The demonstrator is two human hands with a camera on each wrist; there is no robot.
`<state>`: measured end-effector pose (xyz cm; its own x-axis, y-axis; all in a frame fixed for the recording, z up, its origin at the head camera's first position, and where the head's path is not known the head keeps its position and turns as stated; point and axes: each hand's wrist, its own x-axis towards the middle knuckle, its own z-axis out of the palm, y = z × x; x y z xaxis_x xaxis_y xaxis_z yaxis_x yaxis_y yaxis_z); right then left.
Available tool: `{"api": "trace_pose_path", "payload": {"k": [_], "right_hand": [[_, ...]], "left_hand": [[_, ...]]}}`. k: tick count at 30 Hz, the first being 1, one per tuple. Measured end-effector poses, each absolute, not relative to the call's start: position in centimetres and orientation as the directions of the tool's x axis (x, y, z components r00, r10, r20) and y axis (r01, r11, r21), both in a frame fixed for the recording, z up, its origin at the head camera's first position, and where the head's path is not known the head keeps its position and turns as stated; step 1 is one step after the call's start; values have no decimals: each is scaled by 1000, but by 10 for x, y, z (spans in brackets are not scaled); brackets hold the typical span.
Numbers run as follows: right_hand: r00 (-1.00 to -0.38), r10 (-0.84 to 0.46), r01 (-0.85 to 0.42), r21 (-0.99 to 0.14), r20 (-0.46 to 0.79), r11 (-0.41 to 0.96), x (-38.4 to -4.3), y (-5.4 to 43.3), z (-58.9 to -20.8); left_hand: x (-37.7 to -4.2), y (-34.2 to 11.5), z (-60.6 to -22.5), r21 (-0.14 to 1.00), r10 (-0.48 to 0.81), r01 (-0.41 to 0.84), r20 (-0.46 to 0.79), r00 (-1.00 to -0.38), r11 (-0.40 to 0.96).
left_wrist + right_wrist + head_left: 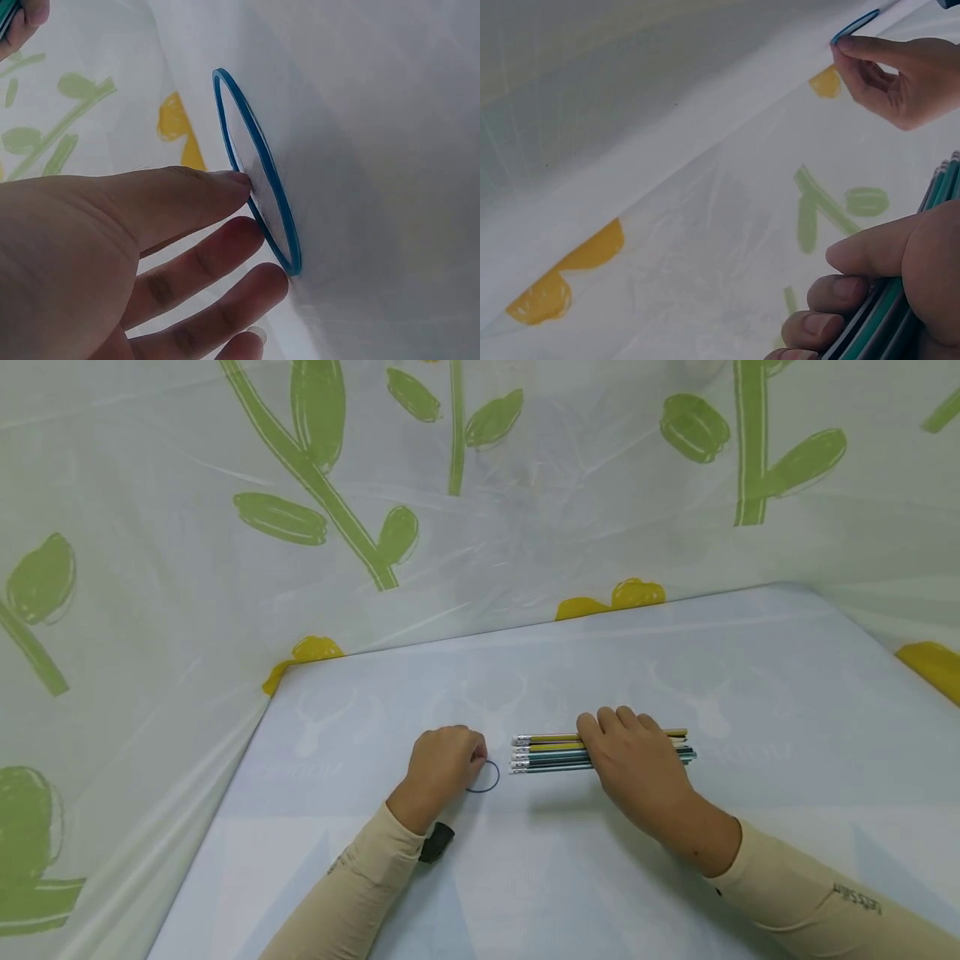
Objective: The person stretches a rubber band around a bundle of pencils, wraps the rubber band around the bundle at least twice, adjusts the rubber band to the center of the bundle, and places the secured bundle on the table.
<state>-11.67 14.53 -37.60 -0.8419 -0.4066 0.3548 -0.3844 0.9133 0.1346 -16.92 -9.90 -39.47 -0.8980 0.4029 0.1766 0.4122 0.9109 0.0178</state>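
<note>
While the right hand (641, 768) grips slim, straight pencils (555, 757), left hand (442, 766) pinching a thin blue loop (268, 163)

The left hand (112, 232) holds a blue band (279, 191) at its thumb tip (234, 182) — a narrow oval against the pale surface (397, 195) — with a yellow shape (177, 124), green leaves (22, 140) and part of the right hand (24, 31) beyond.

Setting: we read this as a curtained-off work spot; whether inside a home or a workshop, we cannot tell. We note a pale, plastic-looking sheet (525, 543), creased and printed with green leafy stems (752, 452) and yellow shapes (637, 594), along the far side and both flanks of a desk (540, 877). The desk's light cover bears faint antlered deer heads (708, 706).
</note>
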Motion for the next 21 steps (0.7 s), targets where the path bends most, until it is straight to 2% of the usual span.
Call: {"api": "trace_pose_path", "payload": {"k": [13, 21], "right_hand": [[-849, -405, -382, 136, 339, 914, -118, 144, -377], [-844, -406, -382, 137, 351, 914, -117, 144, -377]], "left_hand": [[-168, -96, -395, 88, 367, 387, 180, -913, 918], [-165, -91, -386, 294, 339, 387, 201, -919, 874]]}}
